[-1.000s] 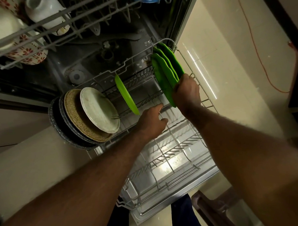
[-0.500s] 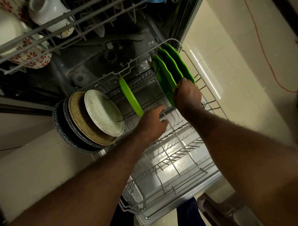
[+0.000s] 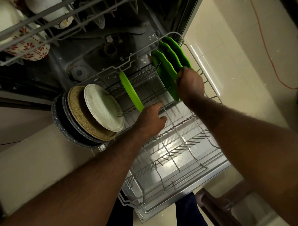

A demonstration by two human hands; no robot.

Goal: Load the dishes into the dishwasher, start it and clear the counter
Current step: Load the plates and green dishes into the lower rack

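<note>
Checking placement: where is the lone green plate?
Head view, centre: the lone green plate stands on edge in the lower rack, white plate to its left, green stack to its right.

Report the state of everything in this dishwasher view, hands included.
Lower rack, pulled out.
Upper rack, holding crockery.
Lone green plate, upright in rack.
Grouped green plates, upright, gripped.
Right hand, gripping them.
Left hand, holding nothing.
White plate, leaning, racked.
</note>
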